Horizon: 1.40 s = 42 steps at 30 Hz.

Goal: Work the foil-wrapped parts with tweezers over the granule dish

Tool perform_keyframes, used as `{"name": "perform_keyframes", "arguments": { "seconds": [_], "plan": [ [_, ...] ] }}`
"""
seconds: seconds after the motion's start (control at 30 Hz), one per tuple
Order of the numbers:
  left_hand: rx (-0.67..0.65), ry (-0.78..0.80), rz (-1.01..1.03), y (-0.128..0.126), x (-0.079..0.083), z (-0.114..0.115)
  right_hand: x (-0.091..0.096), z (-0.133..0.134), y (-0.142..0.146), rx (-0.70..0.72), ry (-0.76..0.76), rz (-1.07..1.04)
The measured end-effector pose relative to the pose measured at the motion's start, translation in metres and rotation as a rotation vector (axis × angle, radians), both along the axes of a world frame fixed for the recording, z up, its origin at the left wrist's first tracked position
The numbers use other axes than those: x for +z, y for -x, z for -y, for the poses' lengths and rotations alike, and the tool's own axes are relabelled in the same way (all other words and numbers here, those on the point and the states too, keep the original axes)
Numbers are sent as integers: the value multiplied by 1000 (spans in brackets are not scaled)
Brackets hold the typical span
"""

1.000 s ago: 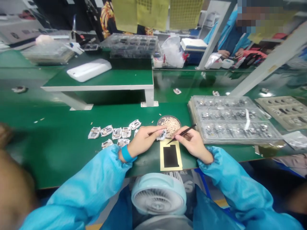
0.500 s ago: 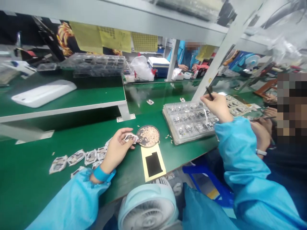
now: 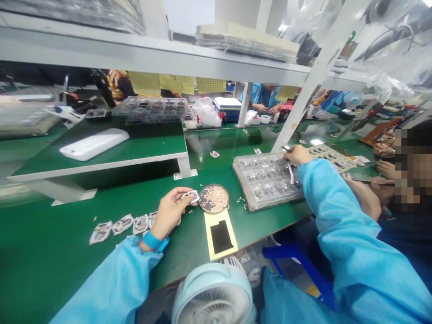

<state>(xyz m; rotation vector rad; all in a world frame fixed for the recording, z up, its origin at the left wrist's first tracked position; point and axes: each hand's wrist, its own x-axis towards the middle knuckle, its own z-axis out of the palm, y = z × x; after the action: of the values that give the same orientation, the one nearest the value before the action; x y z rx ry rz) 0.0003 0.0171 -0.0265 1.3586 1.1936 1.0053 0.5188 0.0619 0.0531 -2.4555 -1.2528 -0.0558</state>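
Note:
My left hand [image 3: 171, 210] pinches a small white-framed part [image 3: 191, 196] between thumb and fingers, just left of a round dish [image 3: 204, 197] of tiny beige pieces. On the bench to its left lie several similar white-framed parts [image 3: 101, 232], some hidden behind my wrist. My right hand [image 3: 299, 155] is closed around a thin dark tool [image 3: 286, 149] that looks like tweezers; its tip cannot be made out. That hand is at the far right of a stacked clear compartment tray [image 3: 251, 200] holding small metallic parts.
A yellow card [image 3: 209, 245] with a black patch lies below the dish. A fan [image 3: 213, 292] stands at the bench edge. A raised green shelf [image 3: 151, 146] and a white post [image 3: 303, 96] flank the work area. A co-worker's hands [image 3: 384, 157] are at right.
My right hand has come down from above the tray to its far edge, with the dark tool. My left hand still holds the white-framed part by the dish. The view has tilted up.

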Motion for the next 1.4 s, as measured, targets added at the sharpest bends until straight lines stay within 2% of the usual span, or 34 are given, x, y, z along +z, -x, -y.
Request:
{"name": "perform_keyframes", "arguments": {
  "seconds": [0.07, 0.13, 0.2, 0.23, 0.33, 0.43, 0.53, 0.6, 0.73, 0.87, 1.17, 1.4],
  "plan": [
    [1, 26, 31, -1, 2, 1, 7, 7, 7, 20, -72, 1],
    [-1, 25, 63, -2, 4, 1, 13, 17, 25, 104, -203, -85],
    [-5, 10, 88, -2, 4, -1, 19, 29, 57, 282, -383, -349],
    [-1, 4, 94, -2, 4, -2, 23, 35, 77, 368, -406, -488],
    [33, 4, 96, 1, 4, -5, 31, 52, 150, 579, -374, -728],
    [55, 16, 145, 4, 4, -6, 30, 62, 225, 842, -322, -806],
    [57, 59, 245, 6, 5, -6, 13, 64, 283, 1049, -287, -906],
    [61, 83, 295, 7, 6, -6, -6, 62, 308, 1087, -265, -1007],
    [28, 84, 390, 9, 7, -5, -41, 57, 326, 968, -228, -1080],
    [4, 38, 437, 9, 8, -1, -59, 59, 327, 870, -165, -1105],
    [-64, -87, 255, 11, 2, 4, -69, 56, 337, 751, -145, -1225],
    [-83, -106, 230, 7, 6, 7, -69, 52, 334, 723, -131, -1274]
  ]
}}
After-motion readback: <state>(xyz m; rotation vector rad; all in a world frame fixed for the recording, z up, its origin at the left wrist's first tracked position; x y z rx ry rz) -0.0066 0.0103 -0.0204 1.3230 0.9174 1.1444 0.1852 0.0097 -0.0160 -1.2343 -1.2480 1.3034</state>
